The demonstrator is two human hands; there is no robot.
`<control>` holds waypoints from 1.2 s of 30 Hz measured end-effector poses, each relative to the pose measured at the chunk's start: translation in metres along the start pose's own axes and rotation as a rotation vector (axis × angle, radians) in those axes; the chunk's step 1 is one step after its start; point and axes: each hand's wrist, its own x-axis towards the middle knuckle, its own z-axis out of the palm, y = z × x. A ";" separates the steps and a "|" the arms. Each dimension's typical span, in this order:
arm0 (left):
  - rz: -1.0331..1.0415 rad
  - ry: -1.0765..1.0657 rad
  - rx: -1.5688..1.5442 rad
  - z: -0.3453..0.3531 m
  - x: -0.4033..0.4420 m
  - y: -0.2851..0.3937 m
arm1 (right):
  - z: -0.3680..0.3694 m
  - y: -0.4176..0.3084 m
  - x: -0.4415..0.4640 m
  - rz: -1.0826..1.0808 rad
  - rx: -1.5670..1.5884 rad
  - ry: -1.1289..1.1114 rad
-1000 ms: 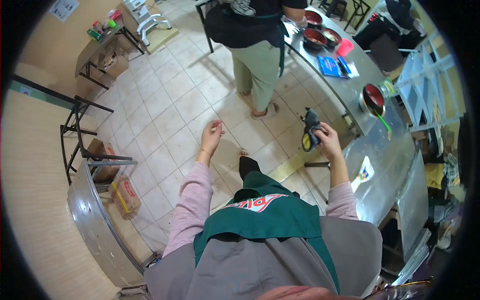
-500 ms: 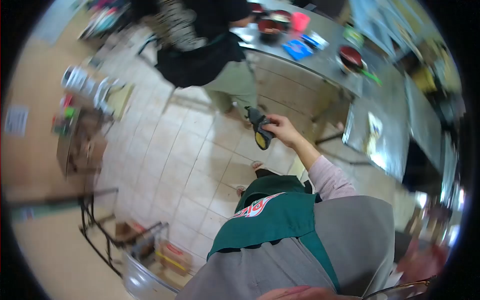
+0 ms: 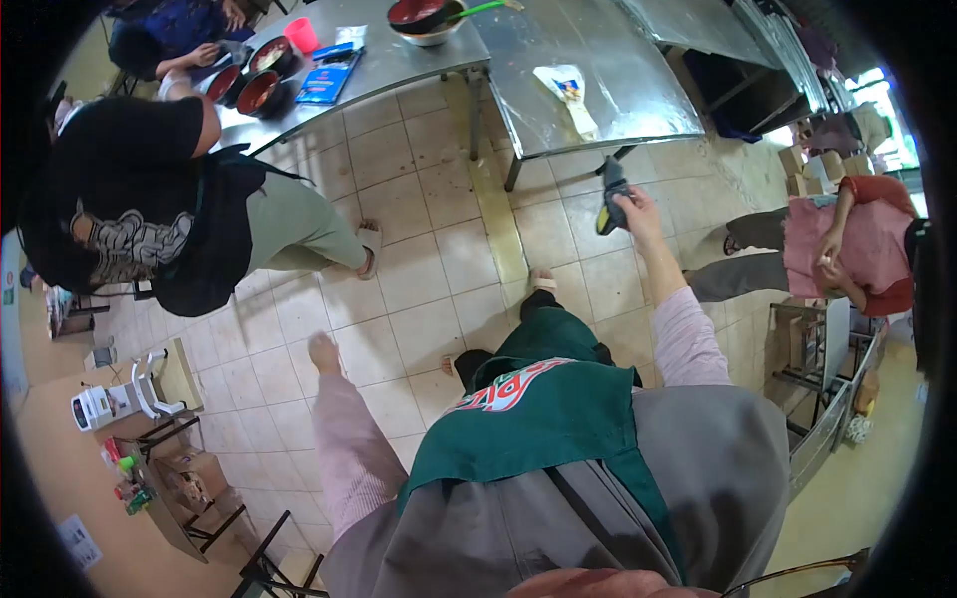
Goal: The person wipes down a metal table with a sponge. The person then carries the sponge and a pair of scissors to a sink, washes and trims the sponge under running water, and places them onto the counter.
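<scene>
Held out at two o'clock in our right hand [image 3: 641, 211], the dark bundle [image 3: 610, 199] hangs above the tiled floor [image 3: 414, 334], just short of the lower table [image 3: 638, 105]. It is grey-black, narrow at its upper end and wider below, with a yellow patch low down; its material we cannot make out. Our fingers and thumb pinch it along its side. Our left hand [image 3: 324, 354], at nine o'clock, is blurred over the tiles, so we cannot tell whether it is open or closed.

On the long table [image 3: 384, 55], three dark bowls [image 3: 261, 95] with red insides cluster at eleven o'clock. One holds pale food, another something reddish; the third's filling is unclear to us. Beside them stand a pink cup [image 3: 301, 35] and a blue packet [image 3: 327, 83]. Close to twelve o'clock, a red-lined bowl [image 3: 417, 12] rests on a pale bowl [image 3: 431, 38], near a green-handled utensil [image 3: 485, 8]. A white packet [image 3: 566, 92] lies on the lower table at one o'clock.
</scene>
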 end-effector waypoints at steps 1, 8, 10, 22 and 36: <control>-0.025 0.054 -0.208 0.035 -0.010 0.062 | -0.023 0.001 0.016 0.004 0.006 0.002; 0.156 -0.546 -0.140 0.343 -0.102 0.309 | -0.119 -0.011 0.162 -0.273 -0.695 0.533; 0.147 -0.660 -0.004 0.440 -0.129 0.347 | -0.126 -0.016 0.215 -0.446 -0.801 0.634; 0.254 -0.431 0.102 0.668 -0.144 0.360 | -0.092 -0.008 0.306 -0.118 -0.970 0.389; 0.236 -0.720 -0.073 0.644 -0.105 0.414 | -0.057 0.027 0.335 -0.289 -1.154 0.412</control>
